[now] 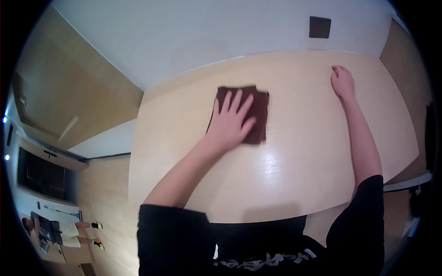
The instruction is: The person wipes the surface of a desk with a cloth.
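My left hand (231,123) lies flat with spread fingers on a dark brown cloth (258,112), pressing it against the light wood table (299,161). The cloth is spread out, with an uneven top edge, and part of it is hidden under my palm. Over on the right side of the tabletop, my right hand (343,84) rests with its fingers curled in and nothing visible in them. That forearm lies along the table, well apart from the cloth.
A white wall runs behind the table, with a dark socket plate (320,27) on it. Wood panels stand to the left and right. Far left, a person (60,232) stands on the wooden floor near a dark doorway or screen (43,175).
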The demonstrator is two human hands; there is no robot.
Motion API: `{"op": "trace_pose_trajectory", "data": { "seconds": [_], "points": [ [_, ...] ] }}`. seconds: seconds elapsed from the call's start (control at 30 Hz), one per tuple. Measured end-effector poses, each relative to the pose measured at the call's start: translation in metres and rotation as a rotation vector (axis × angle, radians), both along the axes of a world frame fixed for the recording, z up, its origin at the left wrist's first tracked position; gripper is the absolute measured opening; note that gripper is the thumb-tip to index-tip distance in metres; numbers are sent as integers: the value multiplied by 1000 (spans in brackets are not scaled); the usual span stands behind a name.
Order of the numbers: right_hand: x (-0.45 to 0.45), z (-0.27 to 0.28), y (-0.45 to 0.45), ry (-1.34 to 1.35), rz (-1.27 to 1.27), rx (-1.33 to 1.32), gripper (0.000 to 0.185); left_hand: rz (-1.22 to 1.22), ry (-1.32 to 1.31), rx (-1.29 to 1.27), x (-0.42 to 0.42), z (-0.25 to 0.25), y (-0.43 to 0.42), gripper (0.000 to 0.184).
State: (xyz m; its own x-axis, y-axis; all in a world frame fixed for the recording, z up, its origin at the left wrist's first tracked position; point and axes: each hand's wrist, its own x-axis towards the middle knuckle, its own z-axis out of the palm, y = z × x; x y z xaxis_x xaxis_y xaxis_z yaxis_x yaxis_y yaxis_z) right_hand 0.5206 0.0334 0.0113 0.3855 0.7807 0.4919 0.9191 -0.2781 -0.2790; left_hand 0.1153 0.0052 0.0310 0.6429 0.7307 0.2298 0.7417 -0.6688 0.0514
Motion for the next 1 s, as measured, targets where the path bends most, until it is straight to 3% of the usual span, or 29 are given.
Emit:
{"op": "trace_pose_trajectory", "data": {
  "seconds": [0.17,0.27,0.47,0.63,0.83,1.0],
  "points": [
    [6,-2,1,10,28,25,31,-112,123,-217,-67,36,-121,71],
    [15,2,5,3,67,19,32,-14,115,-325,-84,47,-176,74],
    [17,-4,4,26,55,-14,33,350,-74,-186,-56,25,-226,66],
    [31,-9,11,-54,92,-63,31,327,-135,-146,-60,27,-217,69],
    [22,-5,3,-9,106,-28,35,42,-2,-263,-66,39,-169,74],
    [21,-4,5,-13,103,-10,35,62,-35,-48,-51,13,-68,65]
  ]
}}
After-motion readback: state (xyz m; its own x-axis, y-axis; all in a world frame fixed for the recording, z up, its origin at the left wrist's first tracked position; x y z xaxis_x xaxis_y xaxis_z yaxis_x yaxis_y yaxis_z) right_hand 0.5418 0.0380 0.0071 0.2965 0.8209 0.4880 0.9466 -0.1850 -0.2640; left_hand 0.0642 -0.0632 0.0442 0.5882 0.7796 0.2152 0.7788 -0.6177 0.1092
